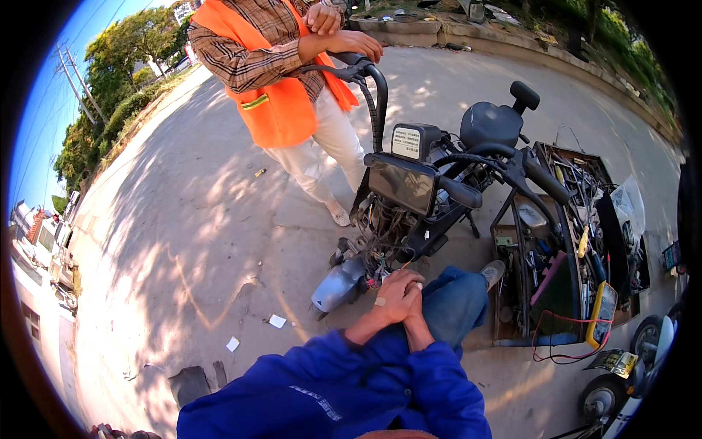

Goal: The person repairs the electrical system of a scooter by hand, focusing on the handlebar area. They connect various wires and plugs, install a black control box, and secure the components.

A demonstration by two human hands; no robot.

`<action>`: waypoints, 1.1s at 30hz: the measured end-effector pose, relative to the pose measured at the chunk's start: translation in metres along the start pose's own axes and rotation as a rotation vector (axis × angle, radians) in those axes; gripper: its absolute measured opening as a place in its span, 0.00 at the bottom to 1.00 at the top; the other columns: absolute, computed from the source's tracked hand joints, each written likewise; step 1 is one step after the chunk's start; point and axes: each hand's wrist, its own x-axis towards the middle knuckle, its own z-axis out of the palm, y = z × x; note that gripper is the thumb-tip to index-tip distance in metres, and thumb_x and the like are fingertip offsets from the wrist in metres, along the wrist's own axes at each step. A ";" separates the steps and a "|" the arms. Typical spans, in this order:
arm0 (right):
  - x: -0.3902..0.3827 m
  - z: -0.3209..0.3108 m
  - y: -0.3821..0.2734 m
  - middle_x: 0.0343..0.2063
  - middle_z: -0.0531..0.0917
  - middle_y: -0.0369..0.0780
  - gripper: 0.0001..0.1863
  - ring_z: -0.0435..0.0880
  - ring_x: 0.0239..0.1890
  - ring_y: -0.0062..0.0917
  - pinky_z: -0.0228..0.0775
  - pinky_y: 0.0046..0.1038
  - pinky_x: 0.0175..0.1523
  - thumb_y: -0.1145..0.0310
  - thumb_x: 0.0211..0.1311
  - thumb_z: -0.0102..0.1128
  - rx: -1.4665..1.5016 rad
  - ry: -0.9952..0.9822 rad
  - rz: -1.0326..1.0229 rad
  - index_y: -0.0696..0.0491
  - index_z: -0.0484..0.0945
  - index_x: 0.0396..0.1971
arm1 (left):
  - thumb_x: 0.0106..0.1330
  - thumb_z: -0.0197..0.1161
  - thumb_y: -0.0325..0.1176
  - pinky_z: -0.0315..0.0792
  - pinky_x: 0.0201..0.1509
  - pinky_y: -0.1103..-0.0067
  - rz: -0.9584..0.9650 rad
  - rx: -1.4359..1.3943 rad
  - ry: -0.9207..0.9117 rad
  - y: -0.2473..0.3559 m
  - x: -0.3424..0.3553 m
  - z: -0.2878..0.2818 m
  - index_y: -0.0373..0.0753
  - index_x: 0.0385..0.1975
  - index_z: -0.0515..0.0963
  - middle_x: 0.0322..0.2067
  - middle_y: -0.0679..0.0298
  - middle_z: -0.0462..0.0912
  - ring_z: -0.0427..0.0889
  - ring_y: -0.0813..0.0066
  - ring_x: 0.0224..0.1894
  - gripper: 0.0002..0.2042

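Observation:
My left hand (395, 296) and my right hand (414, 307) are together over my bent knee, close to the front of an electric scooter (431, 208). Fingers of both are curled in against each other, and whether anything small lies between them is hidden. A small tan patch sticks to my left wrist. Just beyond my hands, a tangle of bare wires (384, 230) spills from the scooter's opened front. Below the wires is its blue-grey front fender (338, 284). Above them sits a dark rectangular panel (402, 183) between the handlebars.
A person in an orange vest (281, 117) stands beyond the scooter, forearm on its handlebar grip. To my right are tool trays (537, 338) full of tools, with a yellow multimeter (601, 314) and its red and black leads. Another wheeled vehicle (603, 399) shows at lower right.

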 end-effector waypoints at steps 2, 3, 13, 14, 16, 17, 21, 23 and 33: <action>-0.001 0.002 0.000 0.41 0.84 0.47 0.14 0.86 0.44 0.38 0.77 0.35 0.47 0.61 0.68 0.56 0.004 -0.005 0.001 0.57 0.81 0.42 | 0.67 0.58 0.30 0.72 0.62 0.64 -0.003 -0.025 0.027 -0.003 -0.002 0.001 0.32 0.44 0.83 0.47 0.50 0.85 0.80 0.50 0.55 0.12; 0.000 0.002 0.001 0.41 0.84 0.47 0.14 0.86 0.44 0.38 0.77 0.35 0.46 0.61 0.68 0.56 0.005 -0.007 -0.001 0.57 0.81 0.42 | 0.67 0.58 0.30 0.72 0.63 0.65 0.006 -0.031 0.040 -0.003 -0.002 0.002 0.32 0.44 0.83 0.47 0.50 0.85 0.81 0.50 0.55 0.12; 0.004 0.009 0.011 0.40 0.85 0.46 0.13 0.87 0.43 0.38 0.78 0.35 0.45 0.63 0.68 0.56 0.024 -0.030 0.004 0.55 0.83 0.43 | 0.65 0.58 0.29 0.73 0.61 0.64 0.082 -0.103 0.114 -0.001 -0.009 0.001 0.33 0.43 0.83 0.46 0.51 0.85 0.82 0.50 0.53 0.12; 0.004 0.011 0.012 0.40 0.85 0.46 0.13 0.87 0.43 0.38 0.78 0.35 0.45 0.64 0.67 0.56 0.025 -0.034 0.004 0.55 0.83 0.43 | 0.64 0.58 0.29 0.73 0.61 0.64 0.085 -0.113 0.125 0.000 -0.009 0.001 0.33 0.43 0.83 0.45 0.51 0.85 0.82 0.49 0.52 0.12; 0.004 0.012 0.016 0.40 0.86 0.46 0.13 0.87 0.43 0.38 0.78 0.35 0.45 0.64 0.67 0.56 0.030 -0.037 0.008 0.55 0.83 0.43 | 0.65 0.58 0.29 0.73 0.61 0.64 0.083 -0.104 0.124 0.005 -0.009 0.000 0.33 0.43 0.83 0.45 0.51 0.86 0.82 0.49 0.52 0.12; 0.004 0.013 0.018 0.40 0.86 0.46 0.13 0.87 0.43 0.38 0.78 0.35 0.45 0.64 0.67 0.56 0.035 -0.038 0.009 0.55 0.83 0.43 | 0.65 0.58 0.29 0.73 0.61 0.64 0.082 -0.099 0.124 0.006 -0.010 0.000 0.33 0.43 0.83 0.45 0.51 0.86 0.82 0.49 0.52 0.12; 0.008 0.020 0.035 0.39 0.86 0.45 0.13 0.88 0.43 0.38 0.79 0.35 0.44 0.65 0.67 0.56 0.053 -0.038 0.001 0.55 0.84 0.43 | 0.67 0.58 0.29 0.71 0.64 0.65 0.060 -0.083 0.057 -0.004 -0.011 0.000 0.32 0.49 0.82 0.50 0.49 0.84 0.80 0.51 0.57 0.14; 0.012 0.024 0.050 0.39 0.86 0.45 0.13 0.88 0.42 0.37 0.79 0.35 0.44 0.64 0.68 0.54 -0.011 -0.032 -0.033 0.54 0.84 0.44 | 0.65 0.58 0.29 0.73 0.61 0.64 0.080 -0.091 0.139 0.001 -0.008 0.006 0.33 0.43 0.84 0.45 0.51 0.86 0.81 0.49 0.52 0.12; 0.021 -0.016 -0.062 0.42 0.85 0.50 0.12 0.87 0.43 0.42 0.77 0.38 0.47 0.66 0.65 0.63 -0.111 -0.024 0.062 0.59 0.84 0.41 | 0.75 0.54 0.41 0.49 0.80 0.65 -0.033 -0.348 0.240 -0.001 -0.020 -0.026 0.28 0.77 0.50 0.76 0.45 0.56 0.56 0.53 0.78 0.37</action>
